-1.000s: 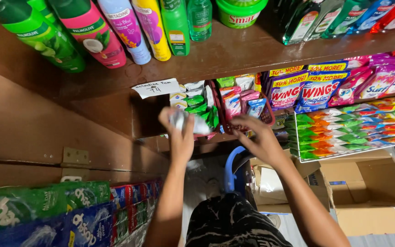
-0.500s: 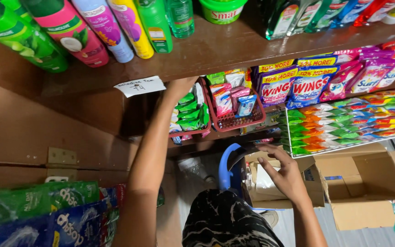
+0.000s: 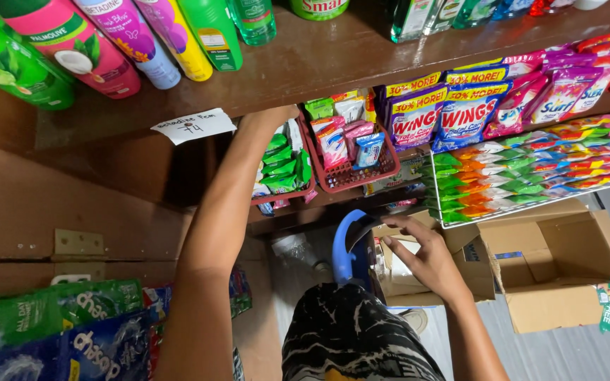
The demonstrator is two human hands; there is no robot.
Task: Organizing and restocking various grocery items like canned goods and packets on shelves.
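My left hand (image 3: 271, 117) reaches up under the wooden shelf (image 3: 333, 60), beside a row of green sachets (image 3: 282, 159). Its fingers are hidden behind the shelf edge, so what it holds cannot be seen. Lower down, my right hand (image 3: 425, 248) hovers with its fingers spread over a small cardboard box (image 3: 390, 279) of packets. It is next to a blue handle (image 3: 340, 243), and nothing shows in its grip.
A red basket (image 3: 353, 180) of sachets hangs beside the green ones. Detergent packs (image 3: 453, 113) and a wire rack of coloured sachets (image 3: 531, 166) lie to the right. An open brown carton (image 3: 563, 271) stands on the floor. Bottles (image 3: 72, 49) line the top shelf, and green and blue packs (image 3: 37, 331) fill the lower left.
My left hand, which held a small white packet, went up and under the shelf by the green sachets. My right hand dropped from the shelf to the box by the blue handle.
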